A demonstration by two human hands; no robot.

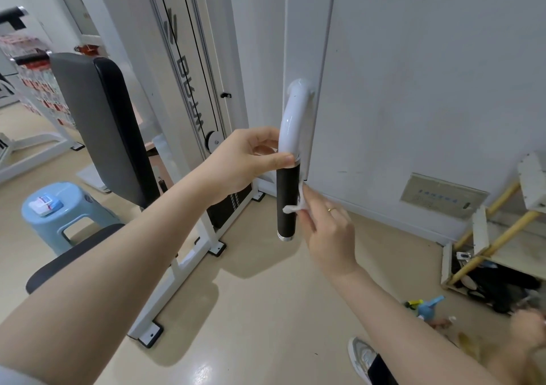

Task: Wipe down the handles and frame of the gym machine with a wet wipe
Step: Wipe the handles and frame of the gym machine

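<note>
A white curved bar (pixel 292 119) comes off the white upright of the gym machine (pixel 304 45) and ends in a black grip (pixel 286 204) hanging straight down. My left hand (pixel 251 160) holds the white bar just above the black grip, thumb and fingers curled round it. My right hand (pixel 328 231) pinches a crumpled white wet wipe (pixel 295 204) and presses it against the right side of the black grip, about halfway down.
The machine's black padded backrest (pixel 100 124) and seat (pixel 71 254) stand at the left, white frame feet (pixel 150 333) bolted to the beige floor. A blue stool (pixel 62 207) carries a wipe packet (pixel 45 204). A wooden rack (pixel 496 237), spray bottle (pixel 428 308) and another person's shoe (pixel 362 355) sit at right.
</note>
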